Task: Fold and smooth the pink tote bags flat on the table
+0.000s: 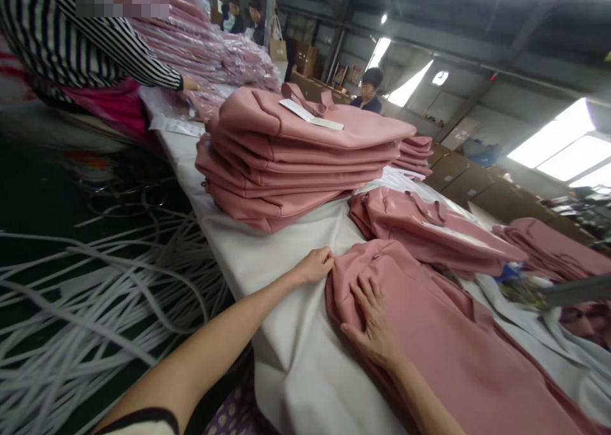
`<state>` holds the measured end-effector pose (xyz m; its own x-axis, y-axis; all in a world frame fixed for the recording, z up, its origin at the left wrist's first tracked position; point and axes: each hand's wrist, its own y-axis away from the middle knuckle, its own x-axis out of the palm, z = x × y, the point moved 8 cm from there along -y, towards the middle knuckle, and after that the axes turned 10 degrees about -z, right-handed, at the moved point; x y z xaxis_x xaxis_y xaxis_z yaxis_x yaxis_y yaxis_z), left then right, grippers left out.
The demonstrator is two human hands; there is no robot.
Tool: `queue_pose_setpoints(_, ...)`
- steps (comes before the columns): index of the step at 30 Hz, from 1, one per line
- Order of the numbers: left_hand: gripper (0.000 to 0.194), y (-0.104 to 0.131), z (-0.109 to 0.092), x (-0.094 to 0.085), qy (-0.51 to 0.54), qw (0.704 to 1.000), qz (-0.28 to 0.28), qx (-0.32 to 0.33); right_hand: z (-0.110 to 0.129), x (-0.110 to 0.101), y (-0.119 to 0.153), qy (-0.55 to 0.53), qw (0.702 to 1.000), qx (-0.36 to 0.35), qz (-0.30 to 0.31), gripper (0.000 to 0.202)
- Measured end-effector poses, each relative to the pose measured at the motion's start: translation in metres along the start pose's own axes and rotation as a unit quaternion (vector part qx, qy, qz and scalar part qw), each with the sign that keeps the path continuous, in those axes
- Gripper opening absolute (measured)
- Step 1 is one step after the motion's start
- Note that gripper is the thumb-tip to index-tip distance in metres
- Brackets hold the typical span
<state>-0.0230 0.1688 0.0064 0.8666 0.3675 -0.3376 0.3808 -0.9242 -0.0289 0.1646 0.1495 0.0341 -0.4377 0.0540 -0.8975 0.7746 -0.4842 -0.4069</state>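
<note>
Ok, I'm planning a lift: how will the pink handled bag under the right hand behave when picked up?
The pink handled bag will probably sag, since its end creases softly near the left hand. It seems unlikely to roll, as it lies broad and flat on the white table cover.

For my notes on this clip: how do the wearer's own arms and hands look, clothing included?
The left hand and right hand are both ungloved, and both forearms are bare, with no watch or bracelet visible. A pale sleeve edged with a dark band shows on the left arm at the bottom of the picture; any right sleeve is out of view.
</note>
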Motion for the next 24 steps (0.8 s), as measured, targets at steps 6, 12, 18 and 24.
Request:
queue_pose_setpoints(6, 0.033, 0.015, 0.003, 0.003, 0.006, 0.996, 0.084, 0.02, -0.003, -0.006, 0.005, -0.048, 0.999, 0.016, -0.016, 0.071)
queue_pose_setpoints(12, 0.015, 0.009, 0.004, 0.006, -0.067, 0.997, 0.036, 0.034, 0.0, 0.0, 0.006, 0.006, 1.0, 0.002, 0.005, 0.073)
queue_pose_setpoints(18, 0.02, 0.008, -0.023, -0.01, -0.134, 0.989, -0.047, 0.039, 0.005, 0.013, 0.006, 0.075, 0.994, 0.008, 0.073, 0.075)
queue_pose_setpoints(24, 0.051, 0.045, -0.1, 0.055, -0.213, 0.944, 0.023, 0.252, 0.013, 0.002, -0.005, -0.025, 0.997, 0.055, 0.053, 0.067)
